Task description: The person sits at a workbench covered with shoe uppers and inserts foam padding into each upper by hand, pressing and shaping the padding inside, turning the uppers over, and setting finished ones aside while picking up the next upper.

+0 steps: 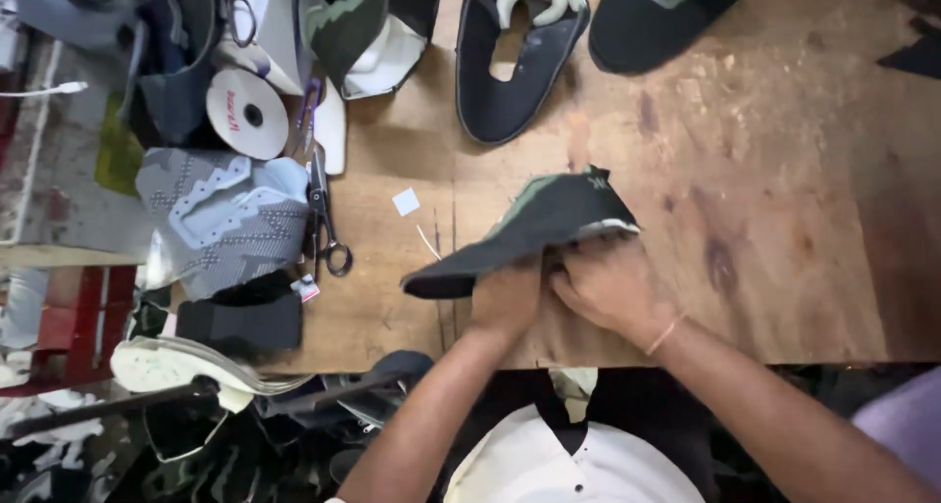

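Near the front edge of the wooden desk (784, 170), both hands are holding a dark shoe top (534, 230) with a green stripe and a pale rim. It is looking soft and light, like thick cloth, because it is bending and folding where the hands are squeezing it. It would probably flop if held by one end, so the best place to hold it seems to be the middle, near the pale rim, with both hands.

The left hand (506, 297) is sitting under the low, pointed end, and its fingers are curling up into the cloth and pressing together on it. The right hand (608, 285) is gripping the taller end, with its fingers (578, 264) tucking under the rim and pinching it. The shoe top is lying just above and across both sets of fingers, touching them, with its point sticking out to the left.

Scissors (328, 224), a white roll of tape (247, 113) and more shoe pieces (510, 57) are lying farther back
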